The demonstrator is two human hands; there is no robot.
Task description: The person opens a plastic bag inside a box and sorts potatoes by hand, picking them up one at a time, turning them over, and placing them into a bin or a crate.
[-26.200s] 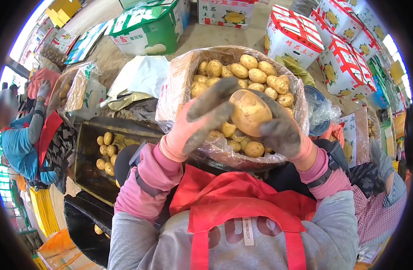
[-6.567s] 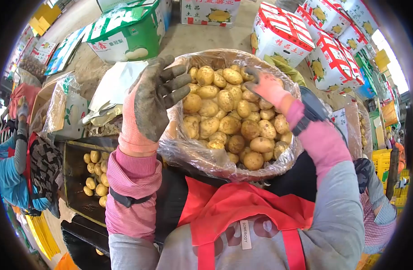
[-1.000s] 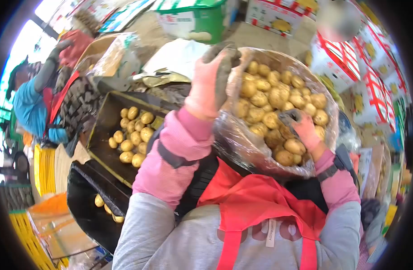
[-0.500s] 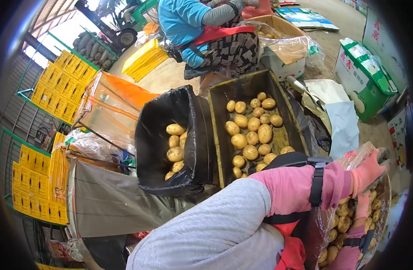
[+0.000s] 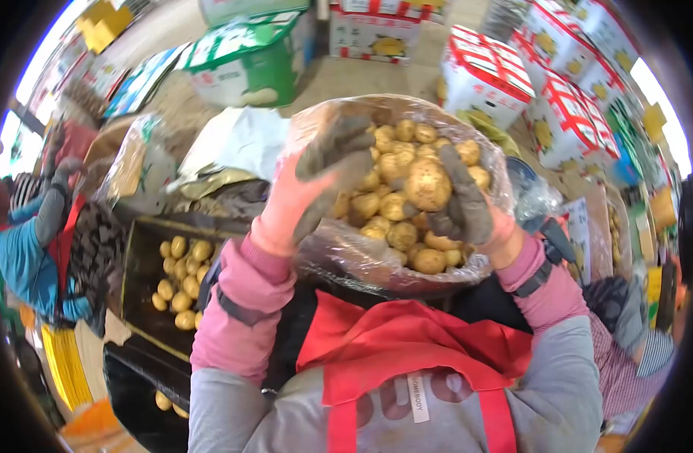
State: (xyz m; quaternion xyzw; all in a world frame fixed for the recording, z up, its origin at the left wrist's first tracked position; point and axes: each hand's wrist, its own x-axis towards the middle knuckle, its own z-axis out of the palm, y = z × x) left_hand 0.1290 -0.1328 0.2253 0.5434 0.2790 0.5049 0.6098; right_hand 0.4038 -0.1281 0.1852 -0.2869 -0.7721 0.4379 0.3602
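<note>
My right hand (image 5: 471, 211), in a pink glove with a dark grey coating, grips a large potato (image 5: 428, 183) from its right side. My left hand (image 5: 316, 177), gloved alike, is raised with fingers apart and curved, holding nothing, over the left edge of the box. Beneath both hands is a plastic-lined box (image 5: 392, 281) filled with potatoes (image 5: 401, 235). A dark tray (image 5: 141, 298) with several potatoes stands to the left. Below that tray, a black-lined container (image 5: 131, 389) holds a few potatoes at its visible edge.
A co-worker in a blue top (image 5: 25, 245) sits at far left, another person's striped sleeve (image 5: 626, 370) shows at right. A green-and-white box (image 5: 248, 64) and red-and-white cartons (image 5: 486, 75) stand beyond my box. White sheets (image 5: 237, 147) lie left of it.
My view has swung right, from the tray to the filled box. My left hand has lifted from the box's plastic edge. A potato now shows in my right hand.
</note>
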